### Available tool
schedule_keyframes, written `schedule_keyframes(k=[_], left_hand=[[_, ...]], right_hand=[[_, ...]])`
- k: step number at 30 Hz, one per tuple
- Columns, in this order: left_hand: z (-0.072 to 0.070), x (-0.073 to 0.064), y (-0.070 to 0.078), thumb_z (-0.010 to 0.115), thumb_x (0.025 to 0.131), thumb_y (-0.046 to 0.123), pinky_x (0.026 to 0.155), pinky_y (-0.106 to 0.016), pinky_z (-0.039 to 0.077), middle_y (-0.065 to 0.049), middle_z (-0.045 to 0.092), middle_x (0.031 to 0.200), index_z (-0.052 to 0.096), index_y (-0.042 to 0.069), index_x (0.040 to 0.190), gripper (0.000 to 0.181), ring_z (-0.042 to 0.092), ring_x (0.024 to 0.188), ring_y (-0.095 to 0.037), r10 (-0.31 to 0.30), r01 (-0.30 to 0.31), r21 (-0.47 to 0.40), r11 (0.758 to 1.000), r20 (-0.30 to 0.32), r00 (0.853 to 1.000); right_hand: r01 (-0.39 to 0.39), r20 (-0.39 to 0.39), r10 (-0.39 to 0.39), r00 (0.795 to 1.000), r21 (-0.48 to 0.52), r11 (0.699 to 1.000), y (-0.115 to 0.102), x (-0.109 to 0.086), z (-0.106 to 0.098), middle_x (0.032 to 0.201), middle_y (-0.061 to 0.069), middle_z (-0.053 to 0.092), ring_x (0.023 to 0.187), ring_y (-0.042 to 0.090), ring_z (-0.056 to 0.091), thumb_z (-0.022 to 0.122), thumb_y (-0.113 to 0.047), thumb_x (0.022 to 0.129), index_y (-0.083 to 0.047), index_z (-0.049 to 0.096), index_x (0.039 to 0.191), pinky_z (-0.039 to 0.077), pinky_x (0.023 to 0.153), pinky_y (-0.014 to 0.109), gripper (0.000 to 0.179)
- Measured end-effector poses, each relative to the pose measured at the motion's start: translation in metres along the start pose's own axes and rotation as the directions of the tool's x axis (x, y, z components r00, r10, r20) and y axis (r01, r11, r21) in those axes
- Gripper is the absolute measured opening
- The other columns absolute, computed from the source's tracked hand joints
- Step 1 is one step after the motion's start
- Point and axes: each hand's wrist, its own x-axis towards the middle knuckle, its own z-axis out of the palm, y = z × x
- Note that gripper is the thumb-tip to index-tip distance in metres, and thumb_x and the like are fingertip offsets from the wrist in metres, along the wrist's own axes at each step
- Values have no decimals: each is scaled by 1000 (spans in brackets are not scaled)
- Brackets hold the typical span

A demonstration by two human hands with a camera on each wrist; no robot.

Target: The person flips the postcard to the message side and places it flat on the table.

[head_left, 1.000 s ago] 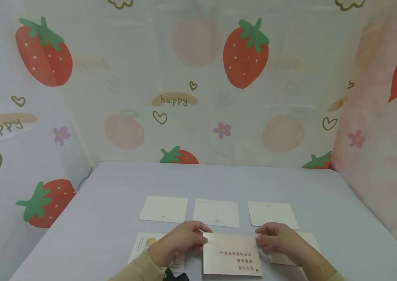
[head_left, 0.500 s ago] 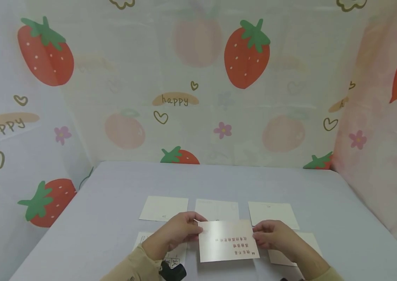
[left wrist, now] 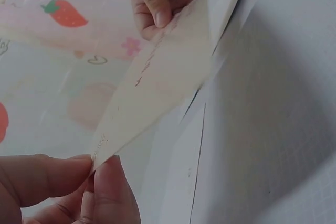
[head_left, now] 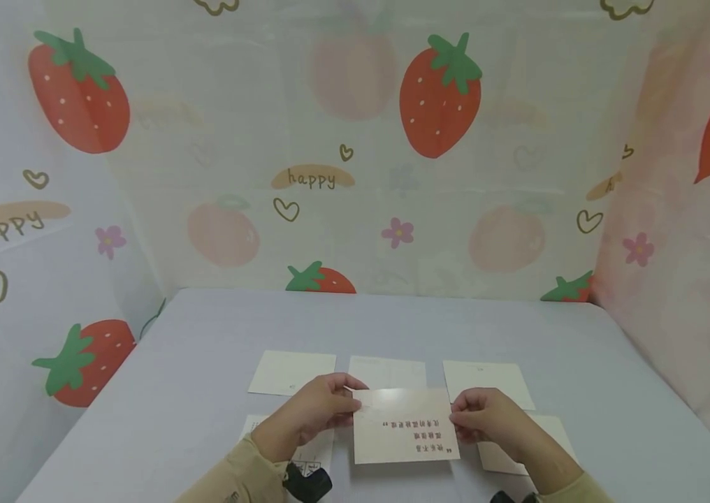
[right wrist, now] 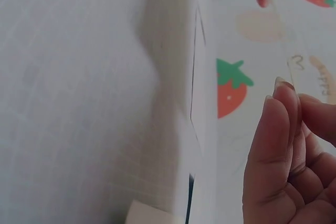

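Observation:
A cream card (head_left: pixel 404 427) with upside-down red Chinese print is held up off the table between both hands. My left hand (head_left: pixel 314 412) pinches its left edge between thumb and fingers; the left wrist view shows that grip on a corner of the card (left wrist: pixel 157 77). On the opposite edge, my right hand (head_left: pixel 493 423) pinches the card too. Seen from the right wrist, the card is nearly edge-on, above the curled fingers (right wrist: pixel 278 135). Under the left forearm lies a printed card (head_left: pixel 317 454), partly covered. Another pale card (head_left: pixel 500 459) is partly hidden beneath the right hand.
Behind the hands, three pale cards lie in a row: a left card (head_left: pixel 292 370), a middle card (head_left: pixel 386 370) partly covered by the held one, and a right card (head_left: pixel 490 381). A white cloth covers the table (head_left: pixel 380 325). Strawberry-print curtains (head_left: pixel 355 140) enclose the back and sides.
Both hands have raised the card and moved it slightly away from the body and to the left. It now overlaps the middle back card in view. The cards on the table have stayed put.

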Motion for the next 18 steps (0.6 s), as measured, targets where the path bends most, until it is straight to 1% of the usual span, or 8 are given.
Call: schedule_keyframes(k=[5, 9, 13, 18], left_hand=[[-2, 0, 3, 63, 82, 3, 68, -29, 54, -7, 63, 91, 61, 6, 107, 26, 60, 74, -16, 5, -5, -18, 1000, 8, 1000], [-4, 1, 3, 64, 82, 5, 70, -30, 54, -7, 65, 93, 60, 6, 107, 25, 61, 76, -16, 4, -3, -17, 1000, 17, 1000], [-6, 0, 3, 63, 83, 7, 71, -31, 54, -7, 65, 94, 59, 4, 107, 24, 61, 78, -17, 7, -6, -19, 1000, 30, 1000], [-7, 0, 0, 62, 83, 5, 73, -32, 54, -6, 63, 88, 57, 1, 102, 20, 61, 77, -16, 14, -13, -37, 999, 33, 999]], right_hand=[[19, 5, -19, 1000, 10, 1000, -1, 1, -1, 70, 4, 58, 64, 15, 56, 64, -9, 83, 1, 55, 81, 52, 64, 33, 13], [47, 18, -48, 999, 23, 999, -3, 2, -3, 71, 4, 58, 66, 15, 56, 64, -9, 83, 1, 54, 81, 53, 67, 34, 15], [65, 30, -66, 997, 36, 997, -5, 2, -4, 72, 4, 58, 69, 16, 57, 64, -9, 83, 2, 54, 82, 54, 69, 36, 16], [77, 28, -78, 997, 48, 996, -6, 2, -6, 73, 5, 57, 70, 17, 57, 64, -9, 83, 3, 54, 83, 54, 69, 36, 16]])
